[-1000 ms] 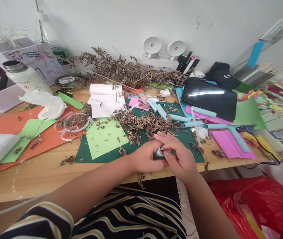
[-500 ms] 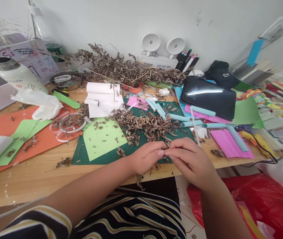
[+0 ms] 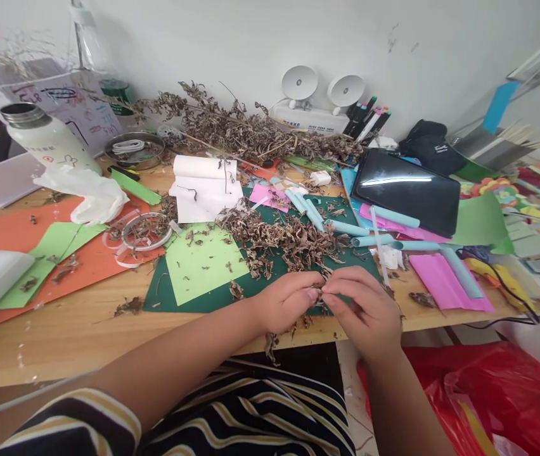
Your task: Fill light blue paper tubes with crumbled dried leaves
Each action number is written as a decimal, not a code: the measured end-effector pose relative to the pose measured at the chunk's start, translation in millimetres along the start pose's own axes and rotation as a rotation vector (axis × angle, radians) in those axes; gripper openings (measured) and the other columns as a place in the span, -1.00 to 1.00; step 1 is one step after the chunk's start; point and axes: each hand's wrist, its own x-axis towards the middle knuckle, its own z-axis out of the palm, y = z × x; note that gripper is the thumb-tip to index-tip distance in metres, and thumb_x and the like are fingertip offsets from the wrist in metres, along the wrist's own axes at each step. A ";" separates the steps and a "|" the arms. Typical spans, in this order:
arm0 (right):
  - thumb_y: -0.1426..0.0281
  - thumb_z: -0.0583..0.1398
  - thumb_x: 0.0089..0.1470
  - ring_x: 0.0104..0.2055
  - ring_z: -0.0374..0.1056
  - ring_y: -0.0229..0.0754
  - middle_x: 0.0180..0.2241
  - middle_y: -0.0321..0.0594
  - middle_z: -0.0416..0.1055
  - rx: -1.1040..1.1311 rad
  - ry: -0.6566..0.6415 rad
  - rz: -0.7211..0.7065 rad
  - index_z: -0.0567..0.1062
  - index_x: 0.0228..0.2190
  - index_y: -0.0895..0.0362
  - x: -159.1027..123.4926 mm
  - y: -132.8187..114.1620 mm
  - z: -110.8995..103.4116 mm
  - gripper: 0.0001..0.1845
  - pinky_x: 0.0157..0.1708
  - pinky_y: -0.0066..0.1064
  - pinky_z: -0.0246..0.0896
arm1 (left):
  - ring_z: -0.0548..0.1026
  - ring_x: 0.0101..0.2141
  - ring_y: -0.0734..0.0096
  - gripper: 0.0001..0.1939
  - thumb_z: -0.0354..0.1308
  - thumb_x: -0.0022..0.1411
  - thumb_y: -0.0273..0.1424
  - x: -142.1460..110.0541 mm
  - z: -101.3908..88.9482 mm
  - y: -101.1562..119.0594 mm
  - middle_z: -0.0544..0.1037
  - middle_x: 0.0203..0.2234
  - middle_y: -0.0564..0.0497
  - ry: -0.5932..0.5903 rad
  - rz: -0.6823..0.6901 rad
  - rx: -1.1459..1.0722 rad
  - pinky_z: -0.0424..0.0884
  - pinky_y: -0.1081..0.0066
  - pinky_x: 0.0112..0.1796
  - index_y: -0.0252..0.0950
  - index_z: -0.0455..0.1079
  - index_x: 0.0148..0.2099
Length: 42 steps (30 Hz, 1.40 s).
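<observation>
Near the table's front edge, my left hand and my right hand meet fingertip to fingertip. Both are pinched on a dried plant stem with withered leaves, mostly hidden by the fingers. Just beyond them a pile of dried brown leaves covers part of the green cutting mat. A light green paper sheet with leaf crumbs lies on the mat to the left. Some leaf bits hang at the table edge below my left hand.
Long dried branches lie along the wall. A bottle and a tape roll are at left. At right are a black tablet, blue paper tubes and pink paper. A red plastic bag is below the table.
The view has shifted slightly, so the scene sits further right. My right hand's fingers have turned a little at the pinch; both hands stay together at the same place.
</observation>
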 end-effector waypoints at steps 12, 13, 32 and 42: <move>0.47 0.11 -0.11 -0.20 0.20 -0.09 -0.20 -0.15 0.31 -0.361 -0.255 -0.084 0.39 -0.33 0.09 4.9 -12.8 -14.9 -0.80 -0.23 -0.15 0.16 | 0.20 -0.43 0.48 -0.49 -0.45 0.20 -0.09 1.6 -3.1 0.4 0.24 -0.47 0.00 -0.033 0.004 0.005 0.22 0.43 -0.36 -0.38 0.14 -0.30; 0.48 0.10 -0.10 -0.21 0.21 -0.11 -0.20 -0.15 0.30 -0.301 -0.234 -0.082 0.39 -0.33 0.09 2.4 -11.7 -13.6 -0.79 -0.25 -0.18 0.18 | 0.20 -0.43 0.48 -0.52 -0.43 0.20 -0.12 1.4 -2.0 0.5 0.24 -0.48 0.00 -0.028 -0.003 0.009 0.22 0.43 -0.35 -0.38 0.15 -0.32; 0.57 0.12 -0.13 -0.16 0.24 -0.18 -0.22 -0.18 0.28 0.055 0.258 0.055 0.36 -0.30 0.06 -27.1 1.3 29.6 -0.71 -0.19 -0.23 0.22 | 0.15 -0.50 0.53 -0.77 -0.30 0.18 -0.39 3.7 -0.8 3.1 0.18 -0.56 0.07 0.025 -0.005 0.032 0.16 0.50 -0.42 -0.32 0.07 -0.47; 0.50 0.12 -0.15 -0.12 0.20 -0.04 -0.18 -0.06 0.23 -0.225 0.199 -0.166 0.32 -0.21 0.13 -23.6 -5.1 18.4 -0.64 -0.19 -0.11 0.22 | 0.19 -0.46 0.49 -0.63 -0.42 0.24 -0.26 0.1 0.4 3.4 0.22 -0.53 0.03 -0.008 0.017 0.030 0.21 0.45 -0.37 -0.34 0.09 -0.41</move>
